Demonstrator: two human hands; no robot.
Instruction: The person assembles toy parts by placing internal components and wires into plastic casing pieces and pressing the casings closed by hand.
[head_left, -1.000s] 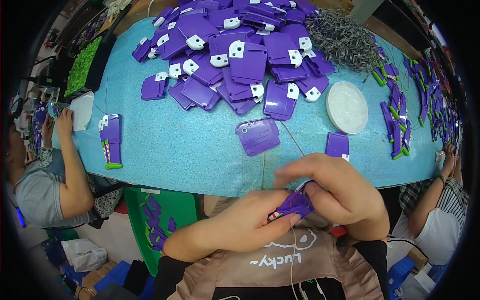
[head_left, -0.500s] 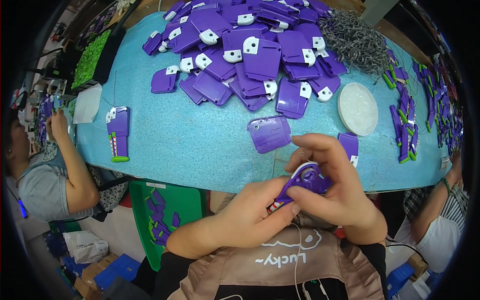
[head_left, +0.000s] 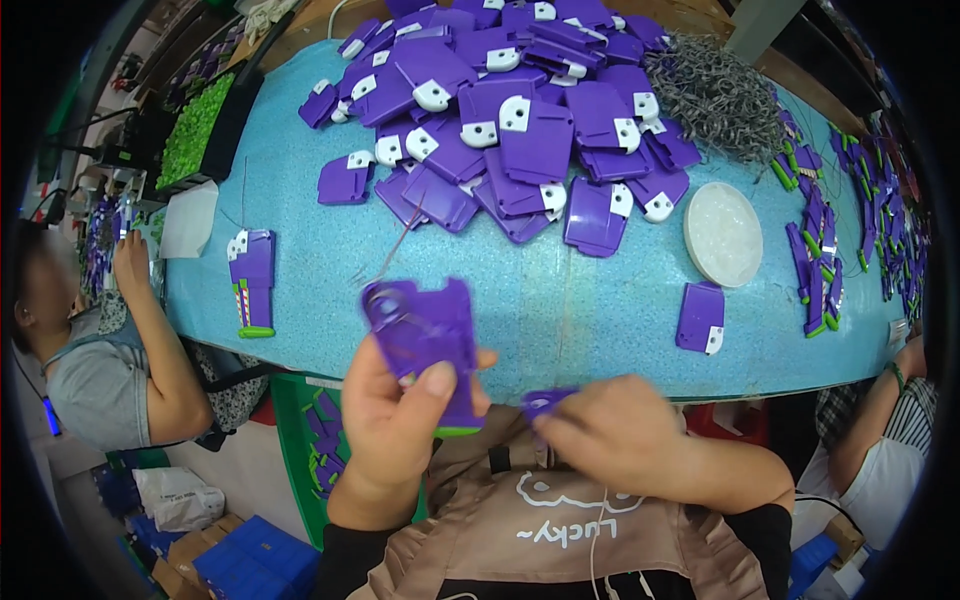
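Note:
My left hand (head_left: 385, 420) is closed round a purple plastic wing part (head_left: 425, 325) held up over the table's near edge. Its inner side shows, with a green tip at the bottom and the thumb pressed on it. A thin wire (head_left: 400, 245) sticks up from its top corner. Lower and to the right, my right hand (head_left: 620, 430), smeared by motion, grips a small purple plastic shell (head_left: 545, 402), mostly hidden by the fingers. One purple and white shell (head_left: 700, 318) lies on the table beyond that hand.
Purple and white shells (head_left: 535, 140) are heaped at the back, beside a tangle of grey metal pieces (head_left: 715, 100). A white bowl (head_left: 722, 235) stands at right. An assembled wing (head_left: 252, 285) lies at left. Below is a green bin (head_left: 295, 430); people sit on both sides.
My hands have parted: the left has moved left and up with the wing part, the right down. The loose purple shell has gone from the table and one is in my right hand.

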